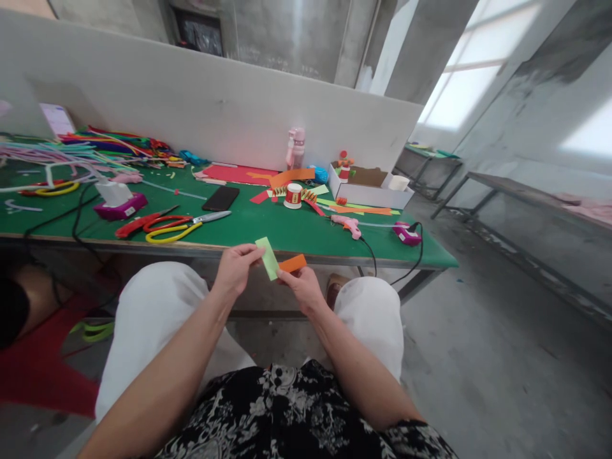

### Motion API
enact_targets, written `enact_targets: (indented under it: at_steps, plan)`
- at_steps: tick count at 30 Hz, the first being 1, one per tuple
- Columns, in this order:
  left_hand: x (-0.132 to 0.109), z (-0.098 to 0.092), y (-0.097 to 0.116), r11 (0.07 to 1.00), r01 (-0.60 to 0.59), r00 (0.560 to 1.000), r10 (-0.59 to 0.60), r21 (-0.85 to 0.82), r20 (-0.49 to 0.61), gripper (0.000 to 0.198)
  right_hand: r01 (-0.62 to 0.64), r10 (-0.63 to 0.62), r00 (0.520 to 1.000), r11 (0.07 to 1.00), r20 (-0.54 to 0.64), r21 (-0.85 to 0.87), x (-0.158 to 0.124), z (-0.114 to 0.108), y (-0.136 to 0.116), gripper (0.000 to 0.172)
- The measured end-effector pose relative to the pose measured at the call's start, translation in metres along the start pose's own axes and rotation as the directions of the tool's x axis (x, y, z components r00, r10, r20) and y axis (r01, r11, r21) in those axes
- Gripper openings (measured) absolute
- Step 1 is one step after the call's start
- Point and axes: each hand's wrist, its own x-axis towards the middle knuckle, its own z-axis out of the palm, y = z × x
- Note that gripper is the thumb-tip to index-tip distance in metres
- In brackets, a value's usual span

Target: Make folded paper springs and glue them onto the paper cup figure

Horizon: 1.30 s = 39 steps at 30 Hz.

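My left hand (236, 268) pinches the upper left edge of a light green paper strip (267, 258) in front of the table edge. The strip's lower end is between the fingertips of my right hand (304, 285). From that same grip an orange paper strip (292, 262) sticks out to the right, at an angle to the green one. Whether the two strips are joined is hidden by my fingers. Beyond my hands, a red and white paper cup (293, 196) stands on the table with folded paper springs (308, 194) at its sides.
On the green table (268, 226) lie scissors (191, 223), a black phone (220, 198), a pink glue gun (347, 224) and purple power sockets (407, 233) with cords. Pipe cleaners (119, 146) are heaped at left. A white box (373, 191) stands right. A white board (191, 95) rises behind.
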Motion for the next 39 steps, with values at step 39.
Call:
enact_targets:
  at_steps: [39]
  plan:
    - [-0.007, -0.009, 0.019, 0.961, 0.252, 0.923, -0.275, 0.117, 0.268, 0.040, 0.025, -0.022, 0.999, 0.998, -0.042, 0.064, 0.007, -0.011, -0.011, 0.030]
